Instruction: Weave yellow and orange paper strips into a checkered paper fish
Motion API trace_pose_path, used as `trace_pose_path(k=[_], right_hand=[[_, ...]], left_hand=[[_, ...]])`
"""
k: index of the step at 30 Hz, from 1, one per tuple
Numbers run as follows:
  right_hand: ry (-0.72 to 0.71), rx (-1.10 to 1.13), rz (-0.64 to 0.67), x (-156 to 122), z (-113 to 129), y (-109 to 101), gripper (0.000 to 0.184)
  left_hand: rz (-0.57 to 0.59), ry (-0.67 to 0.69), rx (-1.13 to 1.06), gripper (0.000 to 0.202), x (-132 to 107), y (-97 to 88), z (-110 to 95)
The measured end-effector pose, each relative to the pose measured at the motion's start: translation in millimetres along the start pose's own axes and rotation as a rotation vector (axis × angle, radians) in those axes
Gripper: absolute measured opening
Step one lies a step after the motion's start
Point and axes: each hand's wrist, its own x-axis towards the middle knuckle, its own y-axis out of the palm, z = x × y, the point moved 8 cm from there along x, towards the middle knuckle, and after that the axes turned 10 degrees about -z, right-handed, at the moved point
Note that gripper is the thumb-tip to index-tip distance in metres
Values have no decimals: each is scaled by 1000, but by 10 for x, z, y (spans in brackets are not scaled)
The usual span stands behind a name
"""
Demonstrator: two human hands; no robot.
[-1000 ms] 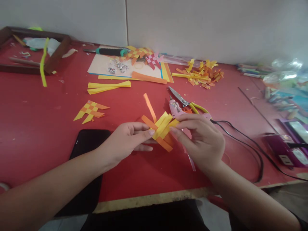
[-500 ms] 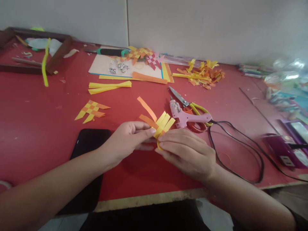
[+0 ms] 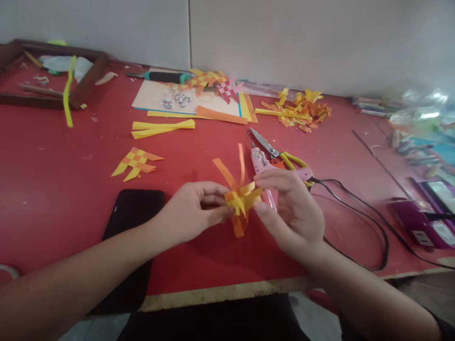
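A small weave of yellow and orange paper strips [image 3: 237, 202] is held up over the table, its loose strip ends sticking out upward, downward and to the right. My left hand [image 3: 199, 204] pinches its left side between thumb and fingers. At its right side, my right hand [image 3: 293, 210] has thumb and fingers apart, their tips close to or touching the yellow strip ends. Behind my right hand lies a pink glue gun [image 3: 259, 160], partly hidden. A finished woven paper fish [image 3: 135, 161] in yellow and orange lies to the left.
Scissors with yellow handles [image 3: 265, 141] lie by the glue gun, whose black cord [image 3: 386, 237] loops right. A phone [image 3: 131, 213] is under my left forearm. Yellow strips [image 3: 163, 127], paper sheets [image 3: 145, 97], a scrap pile [image 3: 305, 111] and a wooden frame [image 3: 88, 78] lie farther back.
The paper weave has turned, so its yellow ends now point right and orange strips point up and down. My right hand has opened from its grip and rolled to show the thumb.
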Motion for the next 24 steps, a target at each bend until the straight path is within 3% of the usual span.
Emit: trace_pose_path(k=[5,8,10,13,17,20,24], right_hand=[[505,242,98,-89,-395,150,30],[701,444,185,-144,-433,241,45],[747,473,174,-151,-425,228,51],[608,313,37,-89,-374,81,49],[150,35,-160,-11,-98,-139,68],[-118,9,-134,-28,91,-153,81],[-206,-69,-4,-27,146,-96,48]], left_hand=[[159,124,91,19,-76,137,-62],[219,117,108,23,-118,181,-62],[236,102,133,29,-140,188,-50],[183,115,186,40,-140,141,-53],[124,183,202,39,-117,98,-99],[122,266,213,29,-112,105,-151],[111,257,210,24,-105,93,-148]])
